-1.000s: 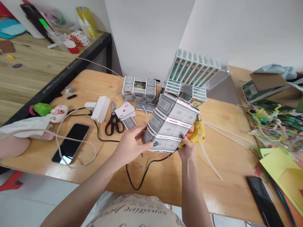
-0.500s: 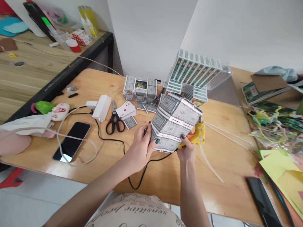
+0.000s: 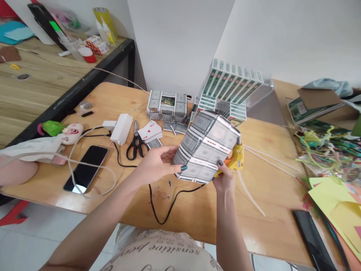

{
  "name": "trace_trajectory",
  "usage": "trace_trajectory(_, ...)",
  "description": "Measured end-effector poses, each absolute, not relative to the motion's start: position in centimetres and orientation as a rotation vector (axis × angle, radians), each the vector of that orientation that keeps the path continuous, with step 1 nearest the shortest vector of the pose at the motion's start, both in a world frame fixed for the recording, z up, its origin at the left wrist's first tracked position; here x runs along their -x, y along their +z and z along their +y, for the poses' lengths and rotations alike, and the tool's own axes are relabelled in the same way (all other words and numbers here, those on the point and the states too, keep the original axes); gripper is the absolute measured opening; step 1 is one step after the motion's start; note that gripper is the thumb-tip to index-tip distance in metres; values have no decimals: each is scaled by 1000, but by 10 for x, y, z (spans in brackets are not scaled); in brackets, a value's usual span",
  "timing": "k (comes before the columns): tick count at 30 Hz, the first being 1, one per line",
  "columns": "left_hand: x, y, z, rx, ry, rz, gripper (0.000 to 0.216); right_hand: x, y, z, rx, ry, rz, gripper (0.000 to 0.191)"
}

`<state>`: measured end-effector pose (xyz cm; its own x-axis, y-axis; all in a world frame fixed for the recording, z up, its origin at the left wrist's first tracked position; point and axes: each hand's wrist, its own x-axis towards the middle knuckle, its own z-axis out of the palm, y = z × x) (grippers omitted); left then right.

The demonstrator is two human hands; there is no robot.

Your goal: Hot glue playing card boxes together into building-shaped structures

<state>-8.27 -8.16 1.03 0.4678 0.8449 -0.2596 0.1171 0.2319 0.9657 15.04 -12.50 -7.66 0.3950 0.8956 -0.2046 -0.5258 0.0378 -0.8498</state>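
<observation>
Over a wooden worktop point(image 3: 262, 235) seen from the head camera, a person grips a box covered in gray-backed playing cards point(image 3: 207, 148), held tilted above the surface near its front edge. The left hand point(image 3: 155, 163) pinches the lower left side, thumb laid along the near face; the right hand point(image 3: 225, 178) clasps the lower right corner with its thumb on the front, its other fingers hidden. A yellow glue gun point(image 3: 238, 158) shows just behind the box, beside the right hand; whether that hand also holds it cannot be told. Black-handled scissors point(image 3: 136, 146) and loose playing cards point(image 3: 150, 130) lie left of the box, and a smaller card-covered case point(image 3: 167, 105) sits behind them, near stacked green-and-white card packs point(image 3: 232, 82). A phone point(image 3: 87, 167) rests farther left.
</observation>
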Motion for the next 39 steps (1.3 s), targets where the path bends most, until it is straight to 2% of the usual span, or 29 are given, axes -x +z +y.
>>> trace_trajectory(19,87,3,-79,-1179,627,949,54,-151,-65,-123,1024,1168,-413,29)
trace_trajectory(39,83,7,-86,-1323,615,1004,44,-151,-69,-122,1016,1203,-394,35)
